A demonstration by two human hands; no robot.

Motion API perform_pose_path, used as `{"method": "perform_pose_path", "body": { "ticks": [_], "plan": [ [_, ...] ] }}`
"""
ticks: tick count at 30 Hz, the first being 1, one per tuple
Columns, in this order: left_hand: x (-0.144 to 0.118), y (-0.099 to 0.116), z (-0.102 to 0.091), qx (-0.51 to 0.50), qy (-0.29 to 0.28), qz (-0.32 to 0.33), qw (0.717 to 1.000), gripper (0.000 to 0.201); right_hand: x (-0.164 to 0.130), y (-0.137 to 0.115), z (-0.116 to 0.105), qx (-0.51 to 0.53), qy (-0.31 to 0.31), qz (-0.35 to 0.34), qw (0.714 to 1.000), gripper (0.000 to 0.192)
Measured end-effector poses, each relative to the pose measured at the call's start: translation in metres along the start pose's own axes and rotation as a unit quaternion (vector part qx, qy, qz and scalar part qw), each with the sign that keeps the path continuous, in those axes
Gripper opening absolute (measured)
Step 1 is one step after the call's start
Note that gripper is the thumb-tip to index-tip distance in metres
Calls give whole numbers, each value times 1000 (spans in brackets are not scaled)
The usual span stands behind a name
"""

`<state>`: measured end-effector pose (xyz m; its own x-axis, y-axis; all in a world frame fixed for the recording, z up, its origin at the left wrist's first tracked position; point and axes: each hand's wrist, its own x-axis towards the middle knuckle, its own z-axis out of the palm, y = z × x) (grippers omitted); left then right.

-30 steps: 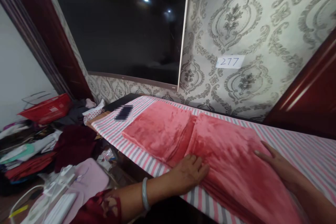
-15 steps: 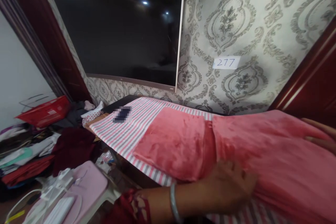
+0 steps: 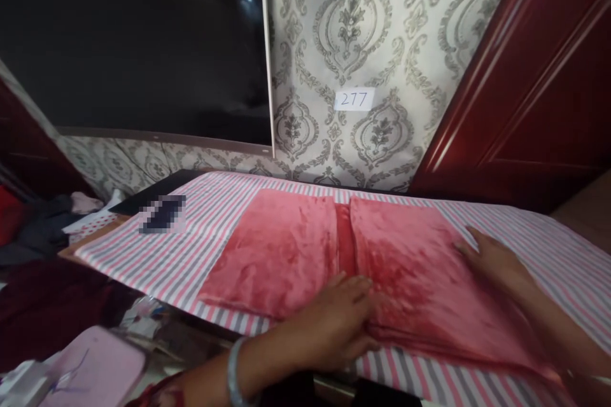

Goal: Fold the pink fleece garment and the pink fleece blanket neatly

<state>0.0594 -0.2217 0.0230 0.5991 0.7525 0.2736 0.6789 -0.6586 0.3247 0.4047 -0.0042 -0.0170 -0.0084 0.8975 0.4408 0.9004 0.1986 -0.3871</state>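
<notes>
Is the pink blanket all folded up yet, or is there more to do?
Partly. The pink blanket lies flat on the striped cloth in two folded panels side by side, with a crease between them. The left hand presses its near edge at the crease and the right hand rests flat on the right panel. Neither hand has a grip on it. The two panels are not yet folded onto each other.

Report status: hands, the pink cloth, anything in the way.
Left hand flat on the near edge of the pink cloth; right hand flat on its right part. Cloth folded, lying on the striped sheet. Nothing on top.
</notes>
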Motion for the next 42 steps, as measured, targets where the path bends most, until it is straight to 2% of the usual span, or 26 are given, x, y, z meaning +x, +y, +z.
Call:
{"method": "perform_pose_path", "body": {
  "ticks": [3, 5, 7, 10, 13, 16, 19, 22, 24, 26, 28, 30, 33, 37, 40, 42],
  "plan": [
    [-21, -26, -44, 3, 28, -69, 997, 53, -27, -41, 10, -49, -22, -129, 990, 59],
    [-35, -54, -57, 29, 62, -135, 988, 53, -55, -68, 25, -42, -39, -202, 978, 60],
    [-49, -82, -55, 91, 64, -218, 970, 61, -83, -86, 43, -37, -81, -237, 968, 60],
    [-66, -113, -33, 147, 2, -292, 945, 70, -105, -93, 66, -45, -114, -244, 962, 61],
    [-74, -123, -10, 158, -13, -305, 939, 69, -105, -88, 71, -58, -129, -234, 962, 63],
    [-75, -122, -6, 146, -3, -303, 942, 70, -99, -86, 64, -64, -154, -225, 960, 64],
    [-78, -120, -20, 103, 4, -290, 951, 70, -102, -101, 56, -47, -150, -230, 960, 59],
    [-92, -124, -43, 97, 79, -316, 940, 62, -117, -136, 48, 30, -117, -287, 950, 51],
    [-108, -130, -56, 106, 140, -371, 912, 58, -130, -168, 43, 94, -117, -336, 930, 49],
    [-127, -137, -63, 77, 160, -439, 881, 59, -142, -201, 40, 141, -143, -374, 905, 49],
    [-146, -144, -64, 4, 164, -493, 854, 64, -150, -231, 41, 173, -183, -397, 883, 49],
    [-160, -148, -61, -80, 181, -512, 836, 68, -156, -256, 45, 194, -222, -400, 868, 51],
    [-169, -145, -55, -212, 251, -495, 804, 77, -162, -289, 56, 208, -265, -376, 863, 60],
    [-159, -132, -57, -412, 347, -438, 720, 87, -173, -332, 66, 219, -298, -357, 858, 85],
    [-146, -123, -61, -518, 374, -390, 663, 89, -181, -356, 77, 214, -301, -343, 863, 105],
    [-139, -120, -62, -563, 382, -359, 639, 89, -185, -364, 87, 206, -278, -334, 877, 103]
  ]
}}
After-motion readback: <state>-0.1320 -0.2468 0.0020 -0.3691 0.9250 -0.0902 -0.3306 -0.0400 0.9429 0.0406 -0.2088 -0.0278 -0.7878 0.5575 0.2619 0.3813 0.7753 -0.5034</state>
